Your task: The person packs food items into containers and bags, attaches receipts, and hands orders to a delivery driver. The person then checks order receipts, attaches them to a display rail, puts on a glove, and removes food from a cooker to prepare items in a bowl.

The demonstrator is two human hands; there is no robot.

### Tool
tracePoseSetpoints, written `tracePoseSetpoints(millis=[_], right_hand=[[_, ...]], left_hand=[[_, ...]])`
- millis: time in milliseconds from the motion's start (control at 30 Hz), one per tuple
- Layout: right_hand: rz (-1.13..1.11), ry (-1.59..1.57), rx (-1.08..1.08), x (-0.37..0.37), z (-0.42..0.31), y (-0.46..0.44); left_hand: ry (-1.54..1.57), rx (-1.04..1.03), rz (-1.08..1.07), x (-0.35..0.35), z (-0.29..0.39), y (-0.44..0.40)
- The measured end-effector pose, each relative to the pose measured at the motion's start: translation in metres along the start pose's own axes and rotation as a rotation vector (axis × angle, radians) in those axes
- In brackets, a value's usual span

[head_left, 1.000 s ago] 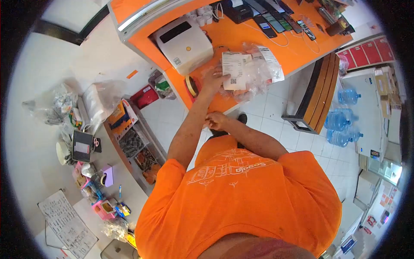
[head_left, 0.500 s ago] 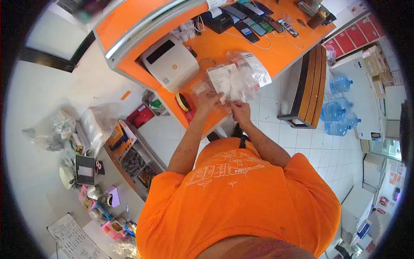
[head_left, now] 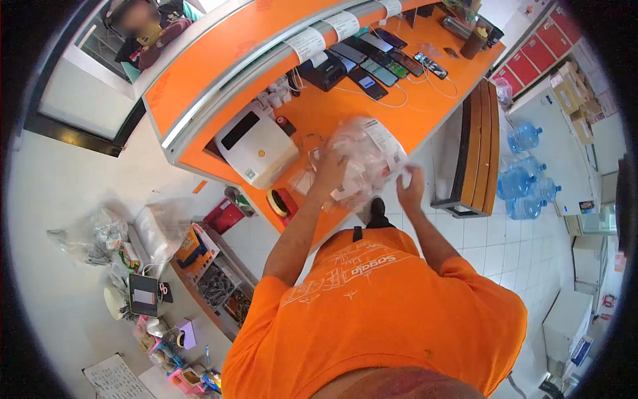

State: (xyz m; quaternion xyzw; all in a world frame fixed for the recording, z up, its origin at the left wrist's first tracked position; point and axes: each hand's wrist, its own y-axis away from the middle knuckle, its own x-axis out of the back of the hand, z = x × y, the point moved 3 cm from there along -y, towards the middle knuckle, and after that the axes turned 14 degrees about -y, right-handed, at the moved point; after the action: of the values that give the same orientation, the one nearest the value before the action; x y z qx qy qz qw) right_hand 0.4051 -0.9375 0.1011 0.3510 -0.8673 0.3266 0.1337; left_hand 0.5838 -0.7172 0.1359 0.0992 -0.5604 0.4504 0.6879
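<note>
On the orange counter (head_left: 412, 126) lies a crumpled clear plastic bag (head_left: 362, 156) with printed paper labels and pale contents inside. My left hand (head_left: 330, 169) rests over the bag's left side, its fingers apart and pressing on the plastic. At the bag's right edge is my right hand (head_left: 411, 189), its thumb and fingers drawn together by the corner near a white label; whether it grips the plastic is too blurred to tell. A roll of yellow tape in a red dispenser (head_left: 282, 203) lies left of my left forearm.
A white label printer (head_left: 256, 146) stands left of the bag. Several phones (head_left: 369, 83) with charging cables lie toward the back beside a black device (head_left: 323, 71). A wooden bench (head_left: 475, 146) and water bottles (head_left: 518, 183) stand to the right. Another person (head_left: 143, 33) is beyond the counter.
My hands have moved apart, the right one outward to the bag's right edge. The bag has turned and shifted nearer to me. The person beyond the counter shows more fully.
</note>
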Motion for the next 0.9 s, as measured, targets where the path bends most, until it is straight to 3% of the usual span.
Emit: tracePoseSetpoints(millis=[100, 133, 200, 233, 300, 333, 367, 400, 433, 533, 600, 633, 733, 833, 900], right_hand=[[-0.354, 0.147, 0.238, -0.008, -0.075, -0.092], [-0.487, 0.261, 0.361, -0.021, -0.081, -0.107], [-0.650, 0.193, 0.399, -0.047, -0.056, -0.125], [-0.682, 0.008, 0.320, -0.071, -0.014, -0.131], [-0.723, -0.414, -0.094, -0.072, -0.014, -0.158], [-0.505, -0.710, -0.046, -0.066, -0.018, -0.169], [-0.433, -0.457, 0.417, -0.053, -0.044, -0.202], [-0.438, -0.464, 0.510, -0.038, -0.064, -0.228], [-0.485, -0.549, 0.512, -0.028, -0.089, -0.262], [-0.612, -0.785, 0.527, -0.031, -0.184, -0.362], [-0.668, -0.885, 0.612, -0.058, -0.261, -0.416], [-0.682, -0.915, 0.655, -0.078, -0.298, -0.436], [-0.720, -0.933, 0.744, -0.168, -0.385, -0.473], [-0.688, -0.844, 0.780, -0.283, -0.427, -0.486], [-0.702, -0.814, 0.896, -0.314, -0.434, -0.478]], left_hand=[[0.558, 0.239, 0.200, 0.024, -0.013, 0.007], [0.536, 0.241, 0.264, 0.053, -0.008, 0.002], [0.491, 0.253, 0.391, 0.130, 0.021, -0.008], [0.342, 0.262, 0.423, 0.159, 0.017, -0.021], [0.036, 0.300, 0.487, 0.218, 0.010, -0.044], [-0.173, 0.327, 0.577, 0.261, 0.014, -0.058], [-0.381, 0.376, 0.667, 0.302, 0.019, -0.071], [-0.286, 0.451, 0.726, 0.334, 0.003, -0.079], [-0.186, 0.520, 0.792, 0.365, -0.012, -0.089], [-0.298, 0.272, 0.935, 0.437, -0.013, -0.142], [-0.416, 0.266, 0.825, 0.459, -0.030, -0.177], [-0.457, 0.405, 0.666, 0.466, -0.051, -0.190], [-0.647, 0.492, 0.449, 0.448, -0.116, -0.221], [-0.701, 0.283, 0.574, 0.420, -0.205, -0.232], [-0.784, 0.354, 0.640, 0.409, -0.267, -0.229]])
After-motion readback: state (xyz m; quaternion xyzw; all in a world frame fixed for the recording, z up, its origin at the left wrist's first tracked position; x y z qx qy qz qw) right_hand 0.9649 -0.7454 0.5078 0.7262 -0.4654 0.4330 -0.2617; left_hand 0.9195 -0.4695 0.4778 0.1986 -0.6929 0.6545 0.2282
